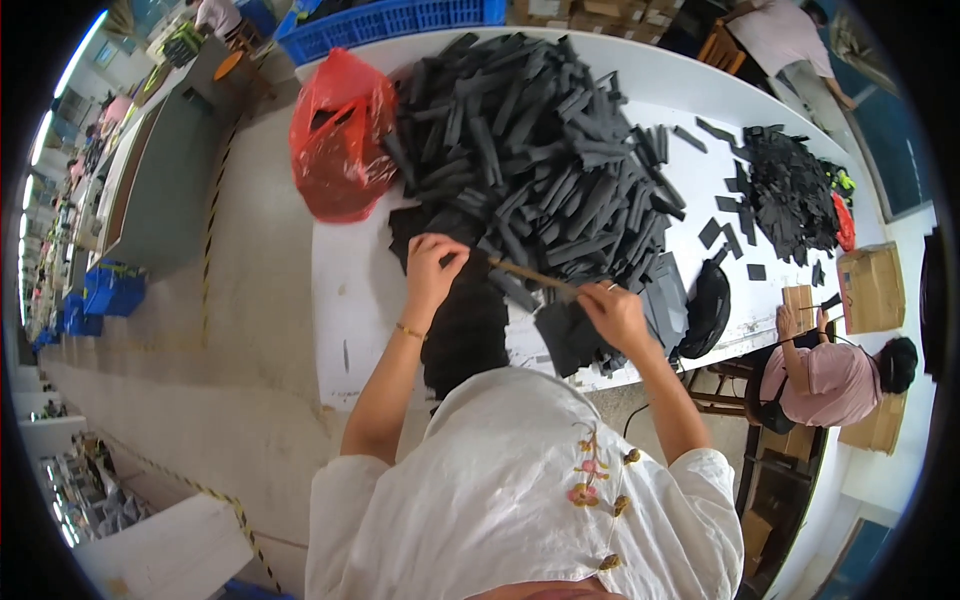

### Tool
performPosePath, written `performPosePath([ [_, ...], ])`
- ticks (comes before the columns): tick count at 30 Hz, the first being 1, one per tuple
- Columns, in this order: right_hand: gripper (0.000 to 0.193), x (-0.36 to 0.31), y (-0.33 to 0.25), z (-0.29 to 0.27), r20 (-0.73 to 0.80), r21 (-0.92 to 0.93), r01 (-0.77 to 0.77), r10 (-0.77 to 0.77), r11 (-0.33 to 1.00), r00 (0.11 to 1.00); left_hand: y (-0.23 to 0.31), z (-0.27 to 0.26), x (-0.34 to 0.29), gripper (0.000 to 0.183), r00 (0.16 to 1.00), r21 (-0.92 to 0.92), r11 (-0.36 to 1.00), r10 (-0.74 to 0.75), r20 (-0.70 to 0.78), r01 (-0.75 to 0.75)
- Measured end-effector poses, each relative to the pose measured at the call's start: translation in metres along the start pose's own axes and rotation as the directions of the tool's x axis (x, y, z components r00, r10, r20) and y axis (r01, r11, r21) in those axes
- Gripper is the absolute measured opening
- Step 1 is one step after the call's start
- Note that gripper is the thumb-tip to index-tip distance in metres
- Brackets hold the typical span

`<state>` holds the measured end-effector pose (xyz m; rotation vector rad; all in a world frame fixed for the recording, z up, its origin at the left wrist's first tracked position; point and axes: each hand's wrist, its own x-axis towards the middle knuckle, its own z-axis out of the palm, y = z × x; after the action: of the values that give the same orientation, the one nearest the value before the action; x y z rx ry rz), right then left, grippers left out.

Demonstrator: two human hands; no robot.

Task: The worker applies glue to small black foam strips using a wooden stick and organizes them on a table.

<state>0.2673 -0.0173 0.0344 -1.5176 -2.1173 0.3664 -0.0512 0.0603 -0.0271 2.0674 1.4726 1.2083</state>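
My right hand (614,312) grips one end of a thin brown strip (530,273), which slants across toward my left hand. The strip's far end stops close to the left fingertips. My left hand (434,268) is closed in a pinch; whatever is between its fingers is too small to make out. Below it, a long stack of black fabric pieces (465,330) runs to the table's near edge. Beneath my right hand lie flat black pieces (570,338). A big heap of dark grey rolled strips (540,150) covers the table beyond both hands.
A red plastic bag (343,140) sits at the table's left edge. To the right are a black pouch (706,308) and a pile of small black pieces (790,195). A blue crate (390,28) stands behind. A co-worker (825,380) sits at right near cardboard boxes (870,288).
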Motion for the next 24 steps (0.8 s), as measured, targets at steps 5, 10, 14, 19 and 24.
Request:
performPosePath([
  [5,0.022,0.014,-0.026,0.047,0.024,0.159,0.013,-0.017,0.987,1.000,0.042,0.009,-0.005,0.008,0.989,0.002,0.994,0.113,0.094,-0.114],
  [10,0.027,0.026,-0.049,0.079,0.183,0.616,-0.197,0.104,0.763,0.978,0.081,-0.018,-0.004,0.037,0.961,0.148,0.987,0.097,-0.260,-0.060],
  [14,0.023,0.019,-0.046,0.097,0.226,0.665,-0.231,0.104,0.711,0.969,0.038,0.007,-0.017,0.047,0.822,-0.892,-0.285,-0.363,0.438,0.350],
  [19,0.011,0.029,-0.078,0.108,-0.003,0.571,-0.177,0.218,0.801,0.976,0.077,0.043,-0.019,0.017,0.621,-0.912,-0.266,-0.669,0.408,0.313],
  [24,0.011,0.012,-0.082,0.110,-0.023,0.433,-0.087,0.108,0.897,0.994,0.065,0.021,-0.010,0.016,0.554,-0.943,-0.250,-0.764,0.331,0.219],
])
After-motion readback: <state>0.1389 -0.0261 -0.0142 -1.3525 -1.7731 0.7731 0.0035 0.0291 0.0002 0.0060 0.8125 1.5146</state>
